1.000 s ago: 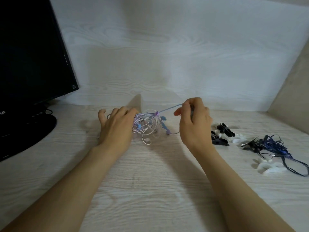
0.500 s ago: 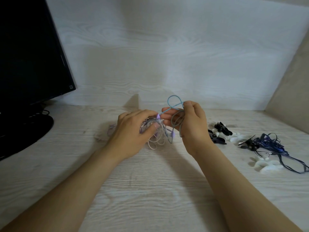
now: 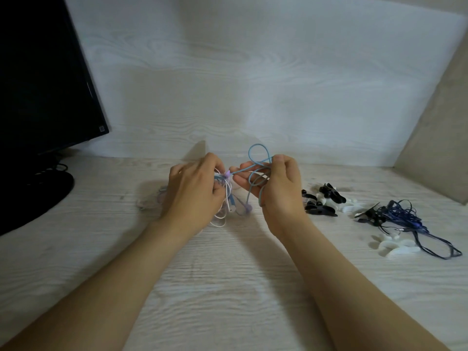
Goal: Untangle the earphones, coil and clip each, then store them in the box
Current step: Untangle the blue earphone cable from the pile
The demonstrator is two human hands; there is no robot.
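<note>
Your left hand [image 3: 193,191] clutches the tangled earphones [image 3: 225,198] just above the desk [image 3: 228,274], while your right hand [image 3: 276,188], just beside it, pinches the blue cord [image 3: 257,154] looping up and rightward from the bundle.

tangled pastel earphones [image 3: 228,196], held mid-table

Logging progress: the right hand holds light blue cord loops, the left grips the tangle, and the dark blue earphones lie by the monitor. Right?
No. The head view shows the dark blue earphones at the far right, by the clips, not by the monitor. The right hand does hold light blue cord loops and the left hand the tangle.
</note>
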